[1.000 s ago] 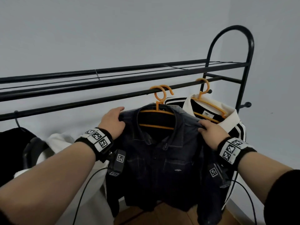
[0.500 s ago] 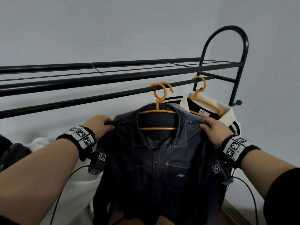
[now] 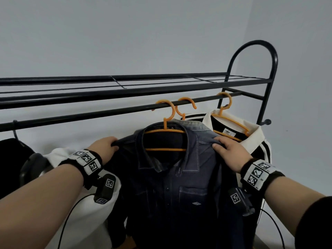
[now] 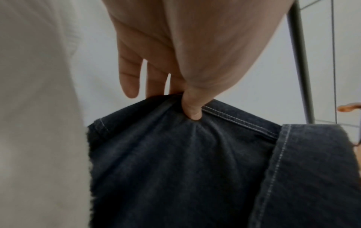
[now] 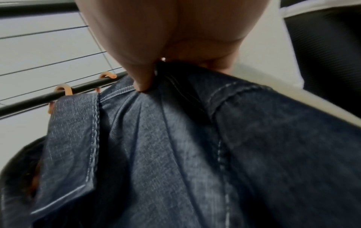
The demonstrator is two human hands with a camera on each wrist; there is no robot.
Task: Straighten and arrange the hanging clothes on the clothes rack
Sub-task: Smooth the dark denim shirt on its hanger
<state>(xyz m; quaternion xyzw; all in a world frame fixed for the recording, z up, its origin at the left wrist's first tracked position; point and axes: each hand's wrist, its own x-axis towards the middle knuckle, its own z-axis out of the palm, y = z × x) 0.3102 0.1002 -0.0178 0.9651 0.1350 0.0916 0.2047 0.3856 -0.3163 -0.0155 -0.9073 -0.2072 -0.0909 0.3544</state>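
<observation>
A dark denim shirt (image 3: 172,191) hangs on an orange hanger (image 3: 166,130) from the black rack's rail (image 3: 89,115). My left hand (image 3: 106,146) pinches the shirt's left shoulder seam; in the left wrist view the thumb (image 4: 192,108) presses the denim shirt (image 4: 195,169) against the fingers. My right hand (image 3: 228,151) pinches the right shoulder, thumb on the denim shirt (image 5: 195,146) in the right wrist view. Behind it, a second orange hanger's hook (image 3: 186,105) sits on the rail. A black and cream striped top (image 3: 251,139) hangs on its own orange hanger (image 3: 230,117) to the right.
A white garment (image 3: 86,212) hangs left of the shirt, with a black garment (image 3: 10,159) at the far left. A wire shelf (image 3: 143,83) tops the rack, whose arched end post (image 3: 273,56) stands at the right. Grey walls lie behind and to the right.
Both hands have spread the denim shirt's shoulders outward on the hanger, so its front faces me flatter. My view has shifted left and closer.
</observation>
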